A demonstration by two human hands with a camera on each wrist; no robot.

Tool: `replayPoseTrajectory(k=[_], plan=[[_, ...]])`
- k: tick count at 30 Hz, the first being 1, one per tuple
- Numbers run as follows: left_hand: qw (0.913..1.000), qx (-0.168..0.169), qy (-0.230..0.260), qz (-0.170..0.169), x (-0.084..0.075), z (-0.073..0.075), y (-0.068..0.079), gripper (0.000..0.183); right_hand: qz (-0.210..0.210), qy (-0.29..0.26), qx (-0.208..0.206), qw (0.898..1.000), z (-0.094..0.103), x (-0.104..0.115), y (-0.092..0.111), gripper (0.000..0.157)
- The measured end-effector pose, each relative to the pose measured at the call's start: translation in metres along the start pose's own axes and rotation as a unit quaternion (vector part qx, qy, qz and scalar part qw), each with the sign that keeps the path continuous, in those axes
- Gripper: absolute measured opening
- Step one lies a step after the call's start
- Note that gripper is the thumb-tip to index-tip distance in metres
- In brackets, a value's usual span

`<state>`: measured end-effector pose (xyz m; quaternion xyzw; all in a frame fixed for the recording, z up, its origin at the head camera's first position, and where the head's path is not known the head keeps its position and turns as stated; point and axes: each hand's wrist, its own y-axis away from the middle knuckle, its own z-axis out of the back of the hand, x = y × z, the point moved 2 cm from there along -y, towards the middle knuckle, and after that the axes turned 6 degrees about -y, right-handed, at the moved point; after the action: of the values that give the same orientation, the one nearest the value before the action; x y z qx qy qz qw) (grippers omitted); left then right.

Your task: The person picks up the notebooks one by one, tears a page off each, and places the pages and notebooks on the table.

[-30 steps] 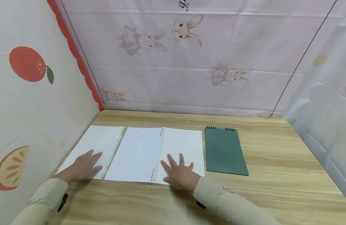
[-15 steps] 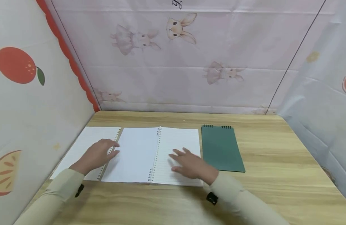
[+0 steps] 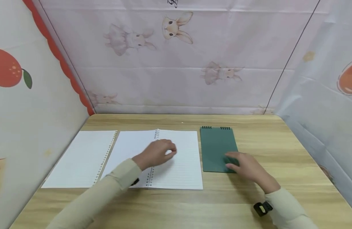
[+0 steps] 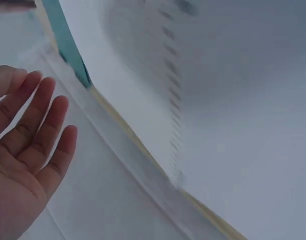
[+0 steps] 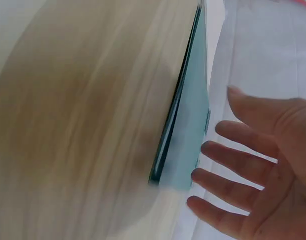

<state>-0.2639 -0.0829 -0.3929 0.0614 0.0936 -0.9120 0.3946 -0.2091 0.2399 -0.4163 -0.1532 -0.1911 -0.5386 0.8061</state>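
Observation:
My left hand [image 3: 157, 152] is above the open spiral notebook [image 3: 181, 171], over its coil, fingers relaxed and holding nothing. The notebook shows a plain page on the left and a lined page on the right. My right hand [image 3: 245, 165] hovers over the lower right corner of a closed green spiral notepad [image 3: 216, 146], its black coils along the far edge. In the right wrist view the fingers of that hand [image 5: 253, 165] are loosely spread beside the green cover [image 5: 185, 125]. The left wrist view shows the left palm [image 4: 27, 145] with nothing in it.
A white sheet with a punched edge [image 3: 81, 156] lies on the left of the wooden table [image 3: 176, 206]. A printed cloth [image 3: 164, 89] covers the wall behind, and more cloth [image 3: 30, 121] hangs along the left side.
Both hands lifted from the paper and moved right: the left from the loose sheet to over the open notebook, the right from the lined page to the green notepad. The head view shifted right.

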Motion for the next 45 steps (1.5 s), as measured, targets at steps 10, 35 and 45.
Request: replayPoseTrajectory(k=[10, 35, 45], plan=[[0.9794, 0.072, -0.124, -0.142, -0.083, -0.054, -0.06, 0.027, 0.005, 0.026, 0.051, 0.998, 0.012, -0.019, 0.014, 0.053], [0.9442, 0.032, -0.16, -0.286, -0.114, -0.048, -0.037, 0.014, 0.108, 0.065, 0.022, 0.992, 0.01, -0.002, 0.057, 0.027], [0.9723, -0.022, -0.148, -0.18, -0.1, -0.045, -0.051, 0.03, 0.18, 0.065, -0.148, 0.97, 0.041, 0.006, 0.068, 0.03]])
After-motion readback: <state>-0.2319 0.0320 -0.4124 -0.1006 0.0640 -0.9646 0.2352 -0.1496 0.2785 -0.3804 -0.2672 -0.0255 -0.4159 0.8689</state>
